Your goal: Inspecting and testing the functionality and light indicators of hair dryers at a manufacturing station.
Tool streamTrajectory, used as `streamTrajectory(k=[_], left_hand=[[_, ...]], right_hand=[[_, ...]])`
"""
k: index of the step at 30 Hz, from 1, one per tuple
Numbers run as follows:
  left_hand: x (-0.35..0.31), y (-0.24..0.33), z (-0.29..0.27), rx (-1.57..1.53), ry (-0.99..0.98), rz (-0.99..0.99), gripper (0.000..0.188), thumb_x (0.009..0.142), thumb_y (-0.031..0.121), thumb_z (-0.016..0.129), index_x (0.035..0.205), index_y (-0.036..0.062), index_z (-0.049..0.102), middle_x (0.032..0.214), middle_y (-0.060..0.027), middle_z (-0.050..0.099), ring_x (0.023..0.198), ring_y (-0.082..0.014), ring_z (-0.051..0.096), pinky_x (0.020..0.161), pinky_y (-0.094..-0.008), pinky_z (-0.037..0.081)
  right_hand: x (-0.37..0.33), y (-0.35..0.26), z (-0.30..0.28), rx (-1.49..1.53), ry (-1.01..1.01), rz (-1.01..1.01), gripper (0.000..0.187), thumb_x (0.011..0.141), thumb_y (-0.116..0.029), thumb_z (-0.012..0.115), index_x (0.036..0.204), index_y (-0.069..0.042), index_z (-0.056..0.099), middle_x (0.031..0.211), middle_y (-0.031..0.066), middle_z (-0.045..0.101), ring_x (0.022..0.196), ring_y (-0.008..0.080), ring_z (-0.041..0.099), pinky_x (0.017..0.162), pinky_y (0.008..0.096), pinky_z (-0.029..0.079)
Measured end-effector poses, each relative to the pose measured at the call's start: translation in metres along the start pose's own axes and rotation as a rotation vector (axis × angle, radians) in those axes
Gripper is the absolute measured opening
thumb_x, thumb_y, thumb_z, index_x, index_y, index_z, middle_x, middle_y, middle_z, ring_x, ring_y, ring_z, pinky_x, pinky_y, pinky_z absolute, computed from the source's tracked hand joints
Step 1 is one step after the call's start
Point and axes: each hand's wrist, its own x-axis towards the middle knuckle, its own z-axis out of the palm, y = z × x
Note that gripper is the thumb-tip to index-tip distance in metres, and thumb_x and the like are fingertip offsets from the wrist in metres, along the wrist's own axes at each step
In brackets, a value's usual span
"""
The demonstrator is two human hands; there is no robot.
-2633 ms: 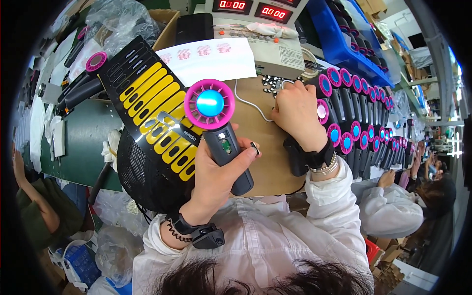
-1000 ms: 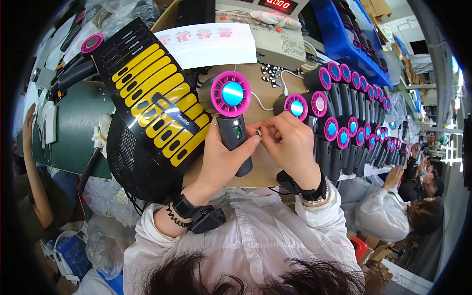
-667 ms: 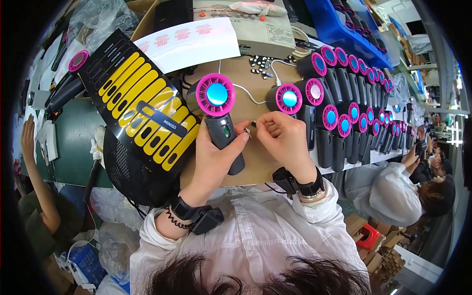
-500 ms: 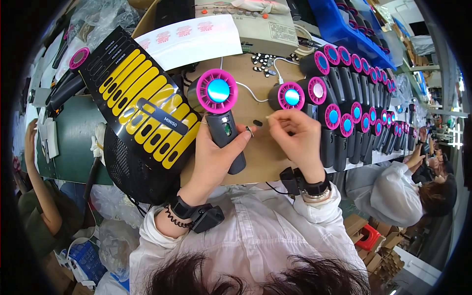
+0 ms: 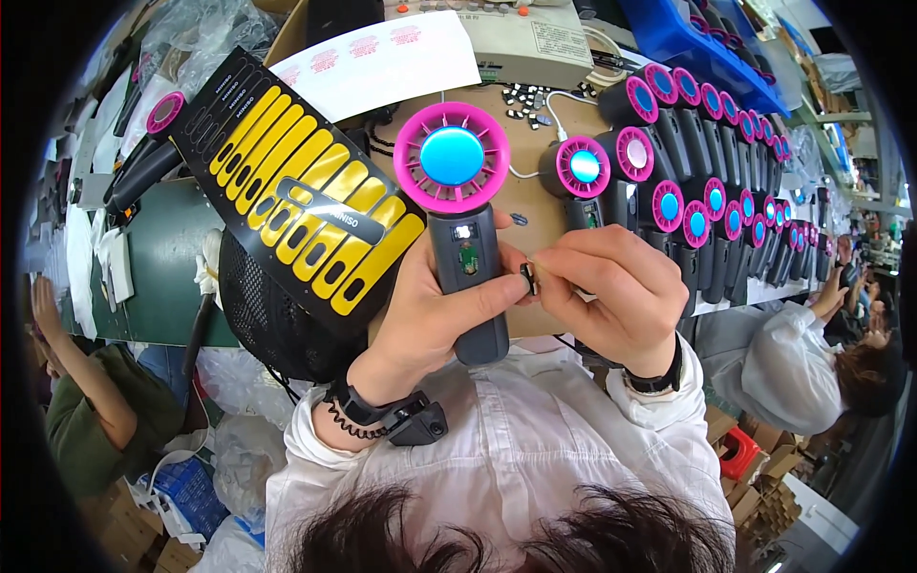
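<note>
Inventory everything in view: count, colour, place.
Held fan: one, pink, blue and dark grey, in left hand
Small part: one, dark, between left thumb and right fingertips
Nearby fan: one, same colours, right of held fan
Fan rows: many, similar colours, right
Far-left fan: one, pink and black, left
Label sheet: one, black and yellow, left
Paper sheet: one, white with red print, far side
Instrument: one, pale, top
Loose pieces: many, black and white, before instrument
Bin: one, blue, top right
Mesh item: one, black, near label sheet
Plastic bags: several, clear, left
Crate: one, blue, lower left
Co-workers: several, green or white clothes, both sides
Left hand: one, bare, gripping held fan
Right hand: one, bare, at small part
</note>
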Motion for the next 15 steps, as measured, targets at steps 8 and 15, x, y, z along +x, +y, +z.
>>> streamTrajectory(k=[8, 15], left_hand=[[-0.0043, 0.0031, 0.0037, 0.054, -0.015, 0.018, 0.047, 0.076, 0.000, 0.064, 0.116, 0.0003, 0.039, 0.088, -0.0083, 0.059, 0.081, -0.0146, 0.058, 0.074, -0.0271, 0.047], [-0.0047, 0.0037, 0.0022, 0.102, -0.013, 0.016, 0.048, 0.076, 0.001, 0.065, 0.116, 0.0005, 0.039, 0.088, -0.0077, 0.058, 0.081, -0.0139, 0.058, 0.074, -0.0268, 0.047]], right_hand=[[-0.0024, -0.0055, -0.0029, -0.059, 0.012, -0.048, 0.021, 0.057, 0.008, 0.068, 0.076, 0.000, 0.061, 0.072, 0.0093, 0.059, 0.057, 0.0179, 0.059, 0.047, 0.0248, 0.046], [0.0007, -0.0086, -0.0040, -0.089, 0.002, -0.050, 0.022, 0.056, 0.008, 0.067, 0.075, 0.000, 0.061, 0.072, 0.0087, 0.059, 0.057, 0.0182, 0.059, 0.047, 0.0249, 0.046]])
